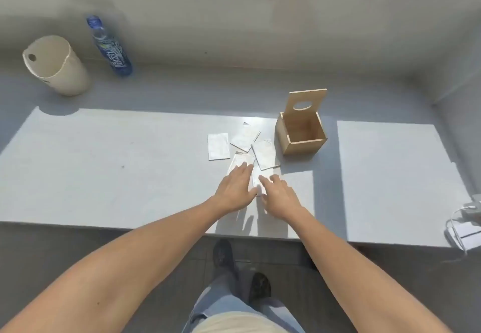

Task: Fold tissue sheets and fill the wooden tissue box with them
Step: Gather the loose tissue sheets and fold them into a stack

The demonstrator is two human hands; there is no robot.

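A wooden tissue box (302,135) stands on the grey ledge, its lid with an oval hole raised upright at the back; I see no tissue inside. Left of it lie several folded white tissue sheets: one flat rectangle (218,146), one (244,137) behind it, one (265,154) beside the box. My left hand (235,189) lies flat, fingers spread, on another sheet (238,162). My right hand (279,196) presses flat on the neighbouring sheet (256,180), fingers apart. Neither hand grips anything.
A cream plastic jug (56,66) and a blue-labelled water bottle (109,49) stand at the back left. White packets with a cord (466,231) lie at the ledge's right end. The ledge's front edge runs just under my wrists; my feet show below.
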